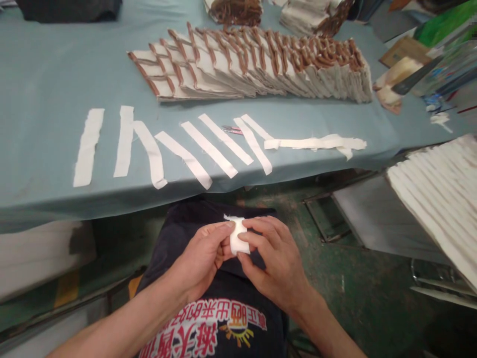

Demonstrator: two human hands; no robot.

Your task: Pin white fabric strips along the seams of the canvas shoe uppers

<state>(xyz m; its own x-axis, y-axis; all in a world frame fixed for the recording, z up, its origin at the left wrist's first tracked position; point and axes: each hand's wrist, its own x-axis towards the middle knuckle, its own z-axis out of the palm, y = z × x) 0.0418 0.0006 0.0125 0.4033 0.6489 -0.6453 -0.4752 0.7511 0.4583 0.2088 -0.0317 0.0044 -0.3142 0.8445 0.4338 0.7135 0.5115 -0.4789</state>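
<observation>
Above my lap, both hands hold a short piece of white fabric strip, which looks folded or rolled. My left hand pinches its left edge, thumb on top. The fingers of my right hand close on its right side. Beyond them, several loose white fabric strips lie spread along the front of the table. More strips lie in a long overlapping row to the right. A small pair of thread snips with red handles lies partly under one strip.
A blue-green cloth covers the table. Across it stretches a long row of stacked cream fabric pieces with brown edges. Dark cloth lies at the back left. Another stack of pale fabric stands at the right. A dark printed apron covers my lap.
</observation>
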